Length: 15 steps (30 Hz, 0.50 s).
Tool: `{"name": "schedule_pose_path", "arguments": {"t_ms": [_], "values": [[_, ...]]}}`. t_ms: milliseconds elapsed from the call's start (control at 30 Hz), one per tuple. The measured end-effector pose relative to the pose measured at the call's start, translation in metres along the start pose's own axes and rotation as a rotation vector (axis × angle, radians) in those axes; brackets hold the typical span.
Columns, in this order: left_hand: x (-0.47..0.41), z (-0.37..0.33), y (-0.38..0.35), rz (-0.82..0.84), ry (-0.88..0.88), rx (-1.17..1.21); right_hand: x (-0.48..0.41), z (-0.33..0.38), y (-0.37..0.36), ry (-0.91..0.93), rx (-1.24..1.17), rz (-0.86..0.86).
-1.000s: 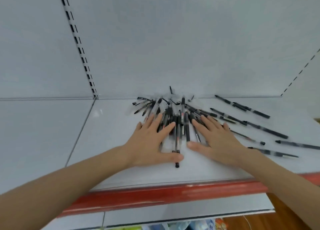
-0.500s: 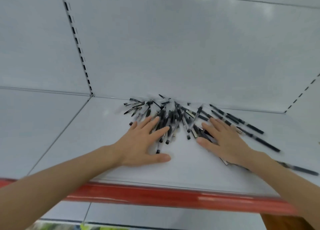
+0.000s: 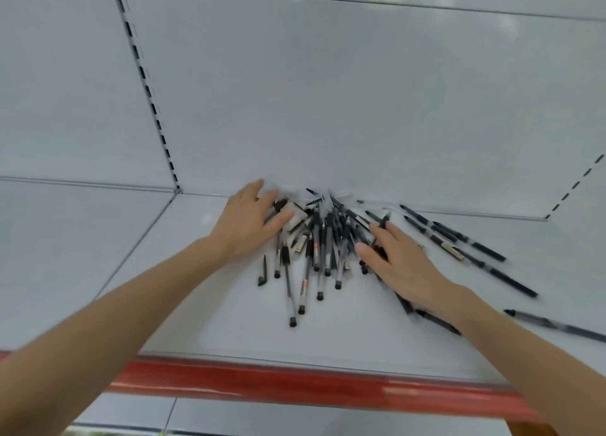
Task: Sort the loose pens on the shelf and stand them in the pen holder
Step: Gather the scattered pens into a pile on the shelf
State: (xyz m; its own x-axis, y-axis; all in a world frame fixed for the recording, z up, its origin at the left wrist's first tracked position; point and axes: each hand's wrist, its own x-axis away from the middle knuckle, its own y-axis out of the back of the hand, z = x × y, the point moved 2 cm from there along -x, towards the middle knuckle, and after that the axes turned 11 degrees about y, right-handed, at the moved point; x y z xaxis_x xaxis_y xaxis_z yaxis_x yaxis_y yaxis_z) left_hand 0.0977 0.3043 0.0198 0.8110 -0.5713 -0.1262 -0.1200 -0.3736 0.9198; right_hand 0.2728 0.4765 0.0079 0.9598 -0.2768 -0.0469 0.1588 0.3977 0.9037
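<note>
A pile of several black and clear pens [image 3: 323,239] lies fanned out on the white shelf [image 3: 203,291] against its back wall. My left hand [image 3: 249,221] lies flat with straight fingers on the pile's left edge, close to the wall. At the pile's right side my right hand [image 3: 401,262] rests flat on several pens, fingers spread. More loose black pens [image 3: 459,239] lie spread to the right of that hand, and one pen [image 3: 554,324] lies near the right edge. No pen holder is in view.
The shelf has a red front strip [image 3: 295,383] along its near edge. A slotted upright [image 3: 144,81] runs up the white back wall at the left. Another white shelf [image 3: 49,239] adjoins on the left.
My left hand has slid back and up toward the wall on the pile's left side. The right hand stays on the pile's right. The pens lie bunched closer together, with several ends now pointing toward me.
</note>
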Motion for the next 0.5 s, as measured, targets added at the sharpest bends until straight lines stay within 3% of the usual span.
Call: {"name": "schedule_pose_path", "arguments": {"t_ms": [100, 200, 500], "values": [[-0.021, 0.020, -0.006, 0.123, 0.103, -0.081, -0.007, 0.004, -0.007, 0.000, 0.028, 0.028], [-0.020, 0.016, -0.013, 0.160, 0.023, -0.124, -0.012, 0.005, -0.009, 0.004, 0.047, 0.007], [0.007, -0.024, -0.017, 0.228, -0.046, 0.146, -0.011, 0.009, -0.004, 0.048, -0.035, -0.019]]}}
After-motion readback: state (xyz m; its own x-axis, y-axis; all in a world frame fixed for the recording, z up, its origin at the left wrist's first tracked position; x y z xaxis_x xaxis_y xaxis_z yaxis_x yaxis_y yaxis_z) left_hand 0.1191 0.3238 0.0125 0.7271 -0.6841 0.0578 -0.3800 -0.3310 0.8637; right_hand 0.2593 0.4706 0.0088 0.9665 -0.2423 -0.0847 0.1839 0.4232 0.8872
